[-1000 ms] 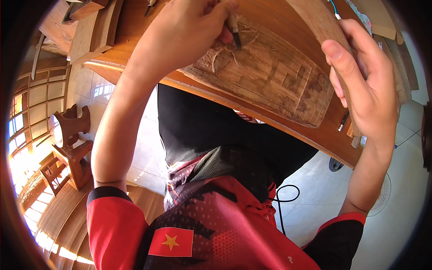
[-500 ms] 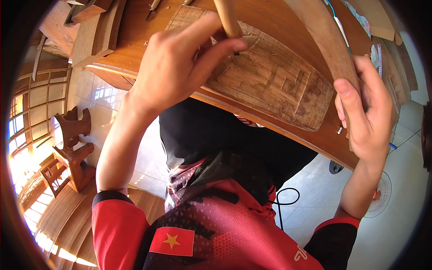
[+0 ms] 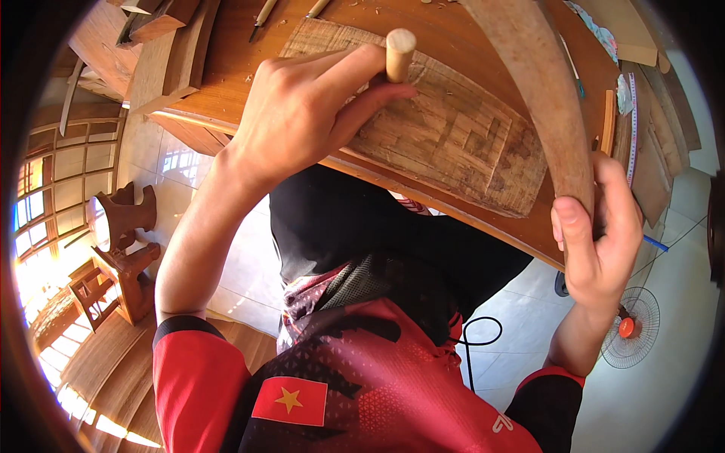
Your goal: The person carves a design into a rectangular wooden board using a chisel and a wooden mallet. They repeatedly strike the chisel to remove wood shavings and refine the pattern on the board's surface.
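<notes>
My left hand (image 3: 298, 113) is closed around a carving chisel (image 3: 399, 57), whose round wooden handle end shows above the thumb; its blade is hidden by the hand. Beneath it lies a carved wooden board (image 3: 461, 124) with raised straight-edged shapes and cut recesses toward its right end. My right hand (image 3: 602, 238) grips the lower end of a long, smooth, curved wooden mallet (image 3: 555, 98). The mallet rises over the board's right side, apart from the chisel, and its far end is cut off at the picture's top edge.
Two more carving tools (image 3: 262, 19) lie on the brown table (image 3: 226, 87) among wood chips. Stacked timber pieces (image 3: 174, 68) stand at the left. A measuring tape (image 3: 633, 124) hangs at the right. On the floor are a fan (image 3: 630, 328) and a black cable (image 3: 470, 340).
My right hand and the mallet have come down toward me and slightly left. The chisel's handle has tilted so that its round end faces up. My left hand stays almost in place.
</notes>
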Motion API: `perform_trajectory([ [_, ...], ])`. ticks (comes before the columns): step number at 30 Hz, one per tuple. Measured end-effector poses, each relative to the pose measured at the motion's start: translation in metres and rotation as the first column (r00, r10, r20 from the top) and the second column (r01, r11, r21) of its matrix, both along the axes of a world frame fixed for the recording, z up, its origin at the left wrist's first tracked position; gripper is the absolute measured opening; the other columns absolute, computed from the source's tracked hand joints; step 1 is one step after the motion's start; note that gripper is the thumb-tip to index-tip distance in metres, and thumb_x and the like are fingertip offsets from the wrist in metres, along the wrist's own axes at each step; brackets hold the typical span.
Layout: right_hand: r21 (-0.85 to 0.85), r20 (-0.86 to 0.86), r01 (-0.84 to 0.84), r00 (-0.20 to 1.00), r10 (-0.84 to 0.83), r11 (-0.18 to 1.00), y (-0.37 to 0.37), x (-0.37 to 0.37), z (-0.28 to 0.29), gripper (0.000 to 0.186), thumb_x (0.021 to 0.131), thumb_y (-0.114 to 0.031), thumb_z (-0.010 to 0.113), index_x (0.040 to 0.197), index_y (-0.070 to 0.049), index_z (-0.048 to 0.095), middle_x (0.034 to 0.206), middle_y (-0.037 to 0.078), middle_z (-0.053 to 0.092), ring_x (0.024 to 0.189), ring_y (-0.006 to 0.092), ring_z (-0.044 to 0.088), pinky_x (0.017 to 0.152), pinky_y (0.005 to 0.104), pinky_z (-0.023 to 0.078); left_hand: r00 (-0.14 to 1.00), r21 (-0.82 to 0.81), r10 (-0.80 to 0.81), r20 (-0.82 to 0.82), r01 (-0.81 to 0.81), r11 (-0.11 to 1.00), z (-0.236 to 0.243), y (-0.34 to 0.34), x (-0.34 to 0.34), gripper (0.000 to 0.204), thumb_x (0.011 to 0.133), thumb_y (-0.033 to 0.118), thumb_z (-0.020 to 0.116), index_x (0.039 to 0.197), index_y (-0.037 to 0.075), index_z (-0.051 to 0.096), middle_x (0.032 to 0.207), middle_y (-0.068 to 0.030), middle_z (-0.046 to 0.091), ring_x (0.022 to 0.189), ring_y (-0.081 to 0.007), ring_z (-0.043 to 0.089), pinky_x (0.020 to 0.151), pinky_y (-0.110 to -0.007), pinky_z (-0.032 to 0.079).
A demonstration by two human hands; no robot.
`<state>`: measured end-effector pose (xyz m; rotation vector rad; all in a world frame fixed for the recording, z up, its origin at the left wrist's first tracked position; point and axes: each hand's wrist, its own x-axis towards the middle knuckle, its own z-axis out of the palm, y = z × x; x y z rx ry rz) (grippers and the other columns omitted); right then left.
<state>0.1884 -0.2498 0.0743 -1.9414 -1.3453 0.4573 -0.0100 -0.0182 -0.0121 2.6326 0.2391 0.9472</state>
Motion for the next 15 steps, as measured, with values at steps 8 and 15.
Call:
perform_trajectory([
  [8, 0.164, 0.389, -0.252, 0.905, 0.172, 0.954, -0.004, -0.027, -0.017, 0.042, 0.081, -0.021, 0.087, 0.106, 0.004, 0.063, 0.09, 0.016, 0.068, 0.071, 0.03, 0.068, 0.059, 0.0367, 0.055, 0.996, 0.071, -0.022, -0.086, 0.028, 0.997, -0.016, -0.009, -0.009, 0.015, 0.083, 0.008, 0.078, 0.097, 0.007, 0.072, 0.098, -0.0029, 0.075, 0.085, -0.0268, 0.073, 0.075, -0.038, 0.057],
  [15, 0.204, 0.336, -0.277, 0.921, 0.199, 0.939, -0.016, -0.047, -0.036, 0.044, 0.079, -0.019, 0.088, 0.108, 0.005, 0.064, 0.087, 0.014, 0.069, 0.066, 0.0255, 0.069, 0.052, 0.0347, 0.055, 0.991, 0.108, -0.11, -0.074, 0.118, 0.987, -0.005, -0.001, -0.005, 0.026, 0.08, 0.01, 0.08, 0.102, 0.006, 0.067, 0.098, -0.0047, 0.074, 0.072, -0.0208, 0.073, 0.059, -0.03, 0.056],
])
